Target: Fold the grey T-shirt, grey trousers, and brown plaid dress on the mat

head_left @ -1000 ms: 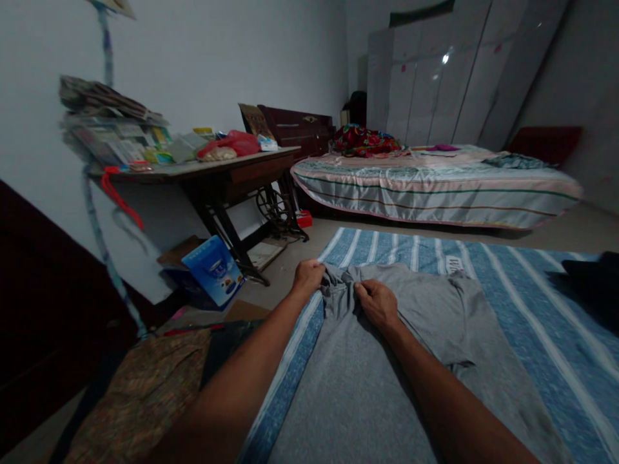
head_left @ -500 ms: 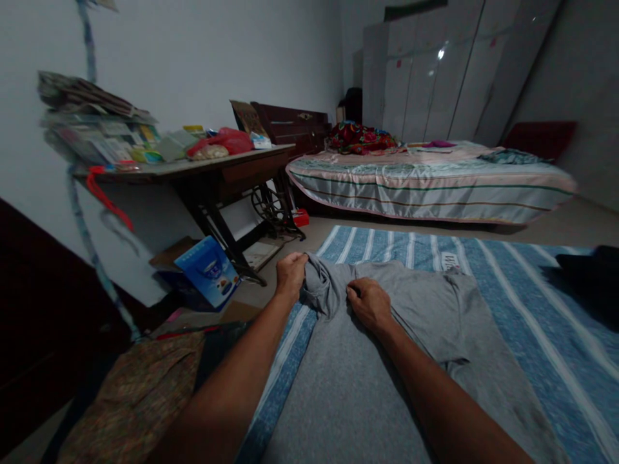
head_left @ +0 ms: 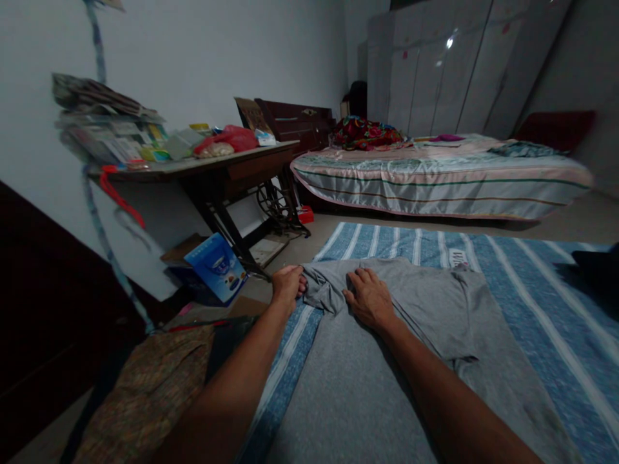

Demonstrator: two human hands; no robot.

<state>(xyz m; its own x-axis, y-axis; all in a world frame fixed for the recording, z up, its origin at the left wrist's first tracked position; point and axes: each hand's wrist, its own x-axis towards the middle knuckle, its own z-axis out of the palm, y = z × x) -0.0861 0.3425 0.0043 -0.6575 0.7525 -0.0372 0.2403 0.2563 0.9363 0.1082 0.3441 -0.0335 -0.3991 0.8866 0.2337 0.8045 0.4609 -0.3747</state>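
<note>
A grey T-shirt (head_left: 348, 380) lies spread on a blue and white striped cloth (head_left: 536, 309). My left hand (head_left: 289, 285) is closed on the shirt's left sleeve, at the cloth's left edge. Around that grip the sleeve is bunched into creases. My right hand (head_left: 370, 296) rests flat on the upper part of the shirt, fingers stretched forward and a little apart. The shirt's other sleeve lies folded inward to the right of my right forearm.
At the left stands a sewing-machine table (head_left: 193, 166) loaded with bags and boxes. A blue box (head_left: 217, 267) sits on the floor below it. A bed (head_left: 435, 183) stands beyond the cloth. Dark fabric (head_left: 597, 274) lies at the right, patterned brown fabric (head_left: 155, 386) at lower left.
My left hand has lowered slightly, bringing the sleeve down closer to the cloth. My right hand has gone from curled fingers to lying flat on the shirt. The view has shifted slightly.
</note>
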